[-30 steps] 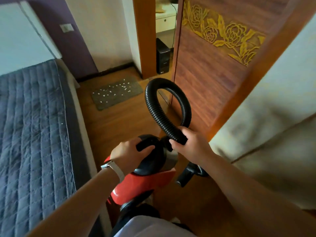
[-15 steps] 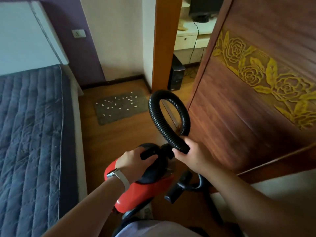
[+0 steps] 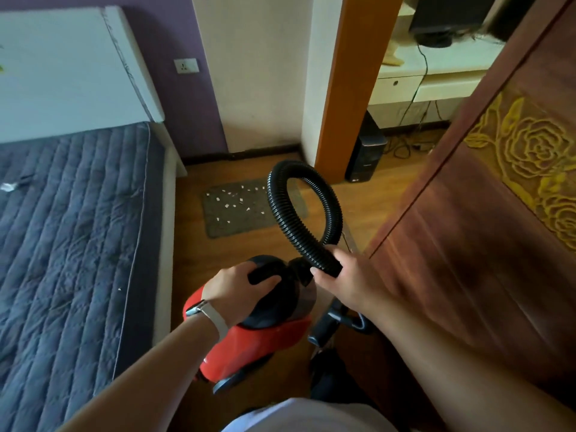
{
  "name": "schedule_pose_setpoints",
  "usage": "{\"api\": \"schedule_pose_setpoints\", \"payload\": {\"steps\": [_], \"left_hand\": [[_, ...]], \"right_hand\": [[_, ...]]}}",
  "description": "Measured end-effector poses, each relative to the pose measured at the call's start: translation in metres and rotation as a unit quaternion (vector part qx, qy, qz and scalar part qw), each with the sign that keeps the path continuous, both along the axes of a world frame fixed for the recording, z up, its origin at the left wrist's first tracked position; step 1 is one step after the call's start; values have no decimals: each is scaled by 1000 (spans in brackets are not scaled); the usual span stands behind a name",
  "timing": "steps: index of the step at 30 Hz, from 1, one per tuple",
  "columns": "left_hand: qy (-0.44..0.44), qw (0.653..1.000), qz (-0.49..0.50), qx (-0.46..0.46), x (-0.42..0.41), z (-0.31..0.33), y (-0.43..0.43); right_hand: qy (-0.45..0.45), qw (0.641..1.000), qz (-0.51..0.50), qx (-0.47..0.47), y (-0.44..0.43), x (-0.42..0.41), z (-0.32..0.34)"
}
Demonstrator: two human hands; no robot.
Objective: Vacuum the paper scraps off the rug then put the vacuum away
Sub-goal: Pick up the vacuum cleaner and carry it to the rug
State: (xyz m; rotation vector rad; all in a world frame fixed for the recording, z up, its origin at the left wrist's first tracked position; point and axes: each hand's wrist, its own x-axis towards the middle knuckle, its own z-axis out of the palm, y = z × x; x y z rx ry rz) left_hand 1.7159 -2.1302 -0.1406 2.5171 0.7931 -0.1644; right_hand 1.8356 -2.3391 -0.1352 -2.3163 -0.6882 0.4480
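Head view: the left hand (image 3: 237,291) is wrapped round the black handle (image 3: 265,274) on top of the vacuum (image 3: 258,341), its thumb laid along the near side of the grip and the other fingers curled out of sight behind it. A pale wristband (image 3: 212,316) is worn on that wrist. The fingers (image 3: 338,255) of the right hand (image 3: 346,282) are closed together round the ribbed black hose (image 3: 299,226), just above the cuff where it joins the vacuum's black dome. From this grip the hose is carried up into a tall loop and brought down again behind the right hand. A dark wand piece (image 3: 324,328) is seen below the right wrist.

The red body of the vacuum is tilted, nose up, close beside the bed (image 3: 68,229); whether it is resting on the wooden floor (image 3: 193,260) or lifted cannot be told.

The grey rug (image 3: 237,224) is laid flat on the floor ahead, well apart from the vacuum, between the foot of the bed and the orange door frame (image 3: 349,88). White paper scraps (image 3: 232,205) are scattered over it. Its right part is hidden behind the hose loop. A carved wooden door (image 3: 467,244) is seen on the right, and a black computer tower (image 3: 366,154) beyond the frame.
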Motion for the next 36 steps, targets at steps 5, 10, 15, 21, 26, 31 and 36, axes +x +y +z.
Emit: {"api": "schedule_pose_setpoints", "payload": {"steps": [5, 10, 15, 21, 26, 31, 36], "left_hand": [[23, 999, 24, 15, 66, -1, 23], [51, 996, 52, 41, 133, 8, 50], [54, 992, 93, 61, 174, 4, 82], [72, 987, 131, 59, 196, -7, 142], [75, 989, 123, 28, 207, -41, 199], [84, 993, 81, -17, 223, -88, 257], [90, 990, 83, -72, 243, -130, 309]], "right_hand": [[23, 998, 51, -18, 32, 91, -9], [44, 996, 82, 6, 66, 170, -7], [25, 991, 128, -2, 112, 226, -12], [33, 983, 182, -22, 179, 262, -28], [50, 981, 181, -40, 235, 277, -47], [42, 985, 156, -63, 290, 287, -73], [64, 986, 120, -92, 345, 301, -103]]}}
